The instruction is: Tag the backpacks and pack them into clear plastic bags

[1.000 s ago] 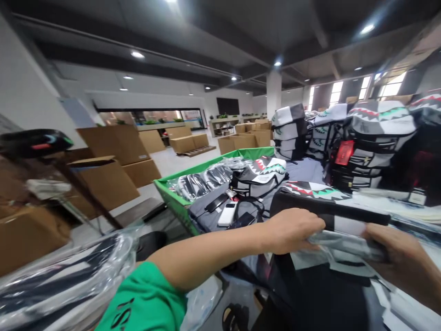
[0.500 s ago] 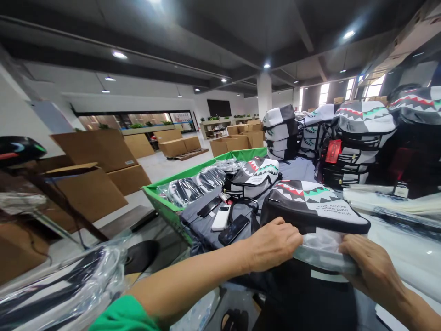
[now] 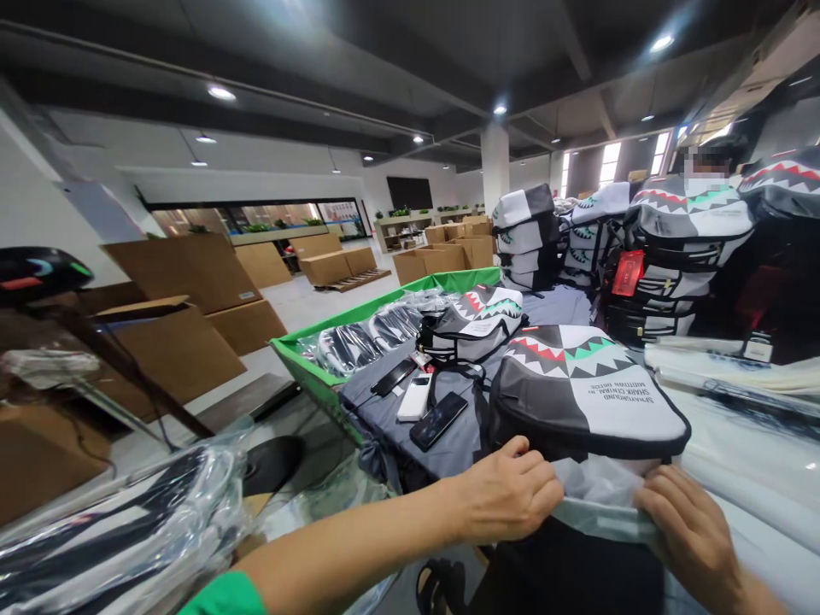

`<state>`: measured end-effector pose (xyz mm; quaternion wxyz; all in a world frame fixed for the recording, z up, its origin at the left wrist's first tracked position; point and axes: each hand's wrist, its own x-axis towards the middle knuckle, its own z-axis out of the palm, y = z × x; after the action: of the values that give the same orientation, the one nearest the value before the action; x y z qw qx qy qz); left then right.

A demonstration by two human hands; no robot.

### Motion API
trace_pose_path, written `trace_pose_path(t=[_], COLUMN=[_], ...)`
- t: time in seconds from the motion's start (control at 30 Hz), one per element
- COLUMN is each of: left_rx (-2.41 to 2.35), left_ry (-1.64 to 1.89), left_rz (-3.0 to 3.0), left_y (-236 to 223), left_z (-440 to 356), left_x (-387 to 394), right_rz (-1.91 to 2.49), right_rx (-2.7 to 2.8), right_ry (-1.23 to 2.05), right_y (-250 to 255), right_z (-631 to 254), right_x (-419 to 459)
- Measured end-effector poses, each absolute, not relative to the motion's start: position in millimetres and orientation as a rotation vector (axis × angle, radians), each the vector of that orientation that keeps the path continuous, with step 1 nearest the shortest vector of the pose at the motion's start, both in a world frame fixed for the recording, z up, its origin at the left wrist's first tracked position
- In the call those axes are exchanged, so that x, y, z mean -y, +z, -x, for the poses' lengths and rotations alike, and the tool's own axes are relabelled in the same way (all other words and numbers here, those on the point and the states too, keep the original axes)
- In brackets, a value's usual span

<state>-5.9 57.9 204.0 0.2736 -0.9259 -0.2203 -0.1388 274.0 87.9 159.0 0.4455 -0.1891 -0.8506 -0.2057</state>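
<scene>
A black, grey and white backpack (image 3: 595,397) with a red and green shark-tooth print lies flat on the table edge in front of me. Against its near end is a clear plastic bag (image 3: 602,504), its mouth spread wide. My left hand (image 3: 516,489) pinches the bag's rim at the left, close to the backpack's corner. At the right, my right hand (image 3: 692,521) has its fingers closed on the same rim. The bag's lower part hangs toward my dark clothing. Both thumbs are partly hidden.
Left of the backpack lie a white power bank (image 3: 415,397) and black phone (image 3: 439,421). Another shark-print backpack (image 3: 477,320) sits behind them. Wrapped backpacks (image 3: 349,348) fill a green-edged bin (image 3: 307,367). Plastic sheets (image 3: 756,436) lie right; a person (image 3: 711,162) stands behind stacked backpacks (image 3: 666,282).
Both hands and the bag's rim have shifted slightly downward, toward me. More of the backpack's near edge shows. The view has moved a little, and a person's head now appears behind the stacks.
</scene>
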Motion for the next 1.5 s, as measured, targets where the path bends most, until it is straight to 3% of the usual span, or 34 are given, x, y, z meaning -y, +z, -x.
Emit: trace_pose_path(t=[0.33, 0.57, 0.73, 0.87, 0.97, 1.13, 1.27, 1.37, 1.5], left_rx=[0.88, 0.971, 1.25, 1.289, 1.265, 0.806, 0.219, 0.058, -0.081], left_ry=[-0.965, -0.98, -0.861, -0.511, -0.444, -0.67, -0.311, -0.061, -0.123], left_rz=[2.106, 2.31, 2.5, 2.678, 2.677, 2.638, 2.947, 2.967, 2.831], left_y=[120.3, 61.0, 84.2, 110.3, 116.1, 129.4, 149.2, 157.9, 161.7], left_z=[-10.7, -15.8, -11.6, -15.5, -14.3, -4.7, -7.4, -13.8, -15.3], left_x=[-58.6, -27.2, -30.7, -41.3, -46.8, -60.5, -80.1, -92.3, -99.0], right_rz=[0.454, 0.522, 0.541, 0.581, 0.666, 0.528, 0.353, 0.359, 0.408], right_rx=[2.074, 2.265, 2.399, 2.482, 2.5, 2.476, 2.457, 2.636, 2.89], right_ry=[-0.536, -0.427, -0.114, -0.194, -0.327, -0.445, -0.316, -0.117, -0.003], right_y=[116.9, 64.2, 88.3, 116.8, 121.3, 124.0, 131.6, 137.9, 145.0], right_z=[-275.2, -294.4, -300.4, -288.3, -281.9, -285.0, -281.1, -277.1, -277.5], right_x=[-86.5, -87.4, -83.7, -87.7, -90.6, -90.5, -89.0, -90.8, -97.8])
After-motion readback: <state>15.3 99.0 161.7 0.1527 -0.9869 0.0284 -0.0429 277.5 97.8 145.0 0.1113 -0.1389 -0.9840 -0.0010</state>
